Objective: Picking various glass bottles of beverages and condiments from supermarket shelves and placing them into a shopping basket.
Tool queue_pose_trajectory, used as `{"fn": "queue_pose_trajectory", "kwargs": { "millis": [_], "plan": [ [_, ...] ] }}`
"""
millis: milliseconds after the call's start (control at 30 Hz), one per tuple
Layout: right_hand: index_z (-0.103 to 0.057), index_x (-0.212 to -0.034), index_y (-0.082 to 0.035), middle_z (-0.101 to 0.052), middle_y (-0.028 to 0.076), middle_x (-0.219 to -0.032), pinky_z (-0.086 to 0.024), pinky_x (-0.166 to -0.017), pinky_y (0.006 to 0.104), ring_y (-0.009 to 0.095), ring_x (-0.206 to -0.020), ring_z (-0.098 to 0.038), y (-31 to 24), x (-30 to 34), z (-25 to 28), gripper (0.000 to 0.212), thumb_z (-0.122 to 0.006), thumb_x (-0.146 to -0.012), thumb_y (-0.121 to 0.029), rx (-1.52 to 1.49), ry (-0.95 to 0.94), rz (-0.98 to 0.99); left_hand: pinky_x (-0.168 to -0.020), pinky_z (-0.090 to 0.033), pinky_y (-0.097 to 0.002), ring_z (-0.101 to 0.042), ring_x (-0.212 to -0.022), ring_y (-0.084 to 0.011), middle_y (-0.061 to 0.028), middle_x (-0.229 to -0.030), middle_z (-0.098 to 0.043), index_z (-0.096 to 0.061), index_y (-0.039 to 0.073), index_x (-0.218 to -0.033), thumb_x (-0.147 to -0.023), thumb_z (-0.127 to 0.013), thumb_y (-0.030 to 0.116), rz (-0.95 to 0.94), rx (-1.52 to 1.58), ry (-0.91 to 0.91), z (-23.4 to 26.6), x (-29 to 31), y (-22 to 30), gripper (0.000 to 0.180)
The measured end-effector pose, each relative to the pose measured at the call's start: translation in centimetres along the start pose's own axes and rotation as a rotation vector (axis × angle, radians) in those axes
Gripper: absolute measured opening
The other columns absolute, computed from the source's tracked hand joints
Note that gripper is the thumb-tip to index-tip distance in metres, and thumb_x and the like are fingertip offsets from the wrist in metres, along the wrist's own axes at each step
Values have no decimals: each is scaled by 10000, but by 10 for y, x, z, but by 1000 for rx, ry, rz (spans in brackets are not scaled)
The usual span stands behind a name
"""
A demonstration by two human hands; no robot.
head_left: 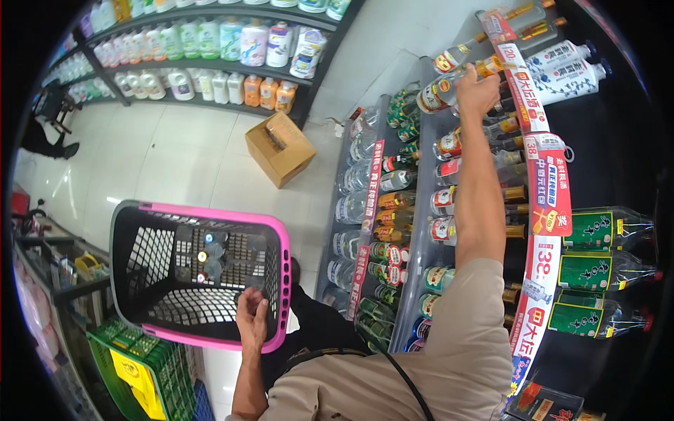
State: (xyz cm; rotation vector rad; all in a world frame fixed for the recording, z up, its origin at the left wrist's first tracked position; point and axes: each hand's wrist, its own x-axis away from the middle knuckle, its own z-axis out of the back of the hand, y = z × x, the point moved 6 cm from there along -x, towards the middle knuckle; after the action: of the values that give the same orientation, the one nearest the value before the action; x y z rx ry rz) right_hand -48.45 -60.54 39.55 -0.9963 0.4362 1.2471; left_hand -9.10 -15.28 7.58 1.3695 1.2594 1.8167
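Observation:
My right arm stretches up to the shelf of bottles, and my right hand (479, 92) is closed around a glass bottle (439, 94) with a gold neck. That bottle lies tilted in view among others with red and white labels. Below left, a black mesh shopping basket with a pink rim (286, 281) stands beside my legs. My left hand (251, 317) is over its near right corner, fingers curled; what they hold, if anything, is hidden. Several clear bottles (210, 256) with small coloured caps are inside the basket.
A cardboard box (281, 149) sits on the tiled floor. Shelves of detergent bottles (210, 38) line the far wall. At lower left is a green crate (144, 372) with a yellow sheet. Large green-labelled bottles (593, 274) stand at right behind a red and white price strip (540, 210).

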Motion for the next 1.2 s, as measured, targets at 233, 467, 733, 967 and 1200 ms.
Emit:
{"fn": "queue_pose_trajectory", "kwargs": {
  "millis": [233, 467, 733, 967, 1200],
  "plan": [
    [-561, -943, 64, -650, 113, -776, -471, -501, 282, 166, -507, -616, -94, 55, 31, 275, -677, -820, -152, -611, -273, -176, -892, -464, -300, -584, -990, -197, -154, -1089, -602, -473, -54, -1240, -850, -622, 46, -17, 71, -16, 32, 7, 0, 429],
    [-605, -928, 25, -627, 29, -712, -395, -513, 220, 79, -539, -538, -217, 176, 67, 240, -690, -825, -175, -798, -605, -96, -911, -467, -330, -622, -1019, -233, -184, -1109, -636, -506, -13, -1230, -854, -638, 112, -161, 36, 21, 85, 19, 5, 417],
    [-594, -997, 11, -638, 36, -770, -417, -487, 191, 47, -546, -540, -325, 371, 118, 184, -667, -842, -60, -925, -996, 25, -920, -474, -348, -605, -1046, -260, -177, -1156, -609, -491, -34, -1242, -843, -643, 78, -180, 55, 48, 146, 44, 10, 441],
    [-607, -997, -3, -618, 6, -736, -435, -518, 179, 19, -589, -541, -334, 525, 108, 233, -700, -783, -1, -962, -1322, -138, -844, -504, -345, -616, -1023, -263, -194, -1139, -610, -498, -31, -1239, -826, -652, 79, -98, 16, 135, 193, 61, -15, 454],
    [-575, -1006, 0, -654, 61, -877, -506, -642, 241, 94, -733, -615, -320, 639, 77, 286, -722, -762, -18, -944, -1390, -109, -873, -505, -332, -595, -1069, -230, -172, -1175, -585, -501, -23, -1248, -852, -632, 51, 44, 56, 155, 205, 59, -38, 423]
  ]
}}
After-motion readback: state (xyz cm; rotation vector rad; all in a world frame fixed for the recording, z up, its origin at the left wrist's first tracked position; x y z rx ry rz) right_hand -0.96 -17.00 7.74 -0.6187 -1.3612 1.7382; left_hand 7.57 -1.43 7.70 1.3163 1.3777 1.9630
